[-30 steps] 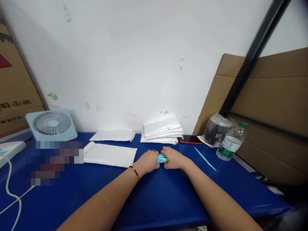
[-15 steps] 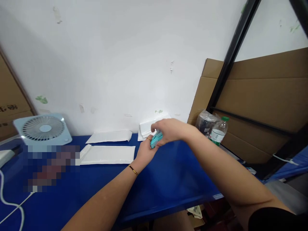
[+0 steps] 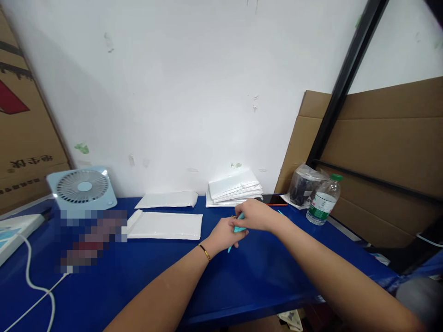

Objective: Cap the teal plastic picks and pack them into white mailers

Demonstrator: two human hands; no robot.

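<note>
Over the blue table my left hand (image 3: 224, 235) and my right hand (image 3: 255, 216) meet, both closed around a small teal object (image 3: 239, 228). Fingers cover most of it, so its kind cannot be made out. A thin teal tip (image 3: 229, 249) pokes out below the left fingers. Just past my right wrist a thin teal piece (image 3: 281, 212) shows on the table. Behind the hands lies a stack of white padded envelopes (image 3: 235, 184). Left of them are a flat white envelope (image 3: 168, 225) with its flap at the left and another white envelope (image 3: 166, 199) behind it.
The blue table (image 3: 148, 276) meets a white wall. A light-blue fan (image 3: 83, 186) and a white cable (image 3: 29, 267) are at left, near a blurred-out patch. A phone (image 3: 273, 199), a plastic-wrapped dark item (image 3: 302, 186) and a bottle (image 3: 323, 203) stand right, before cardboard (image 3: 387, 152).
The view has shifted left, so the scene sits further right. My hands have come lower and nearer, the teal object still between them. The envelope stack and phone show more fully.
</note>
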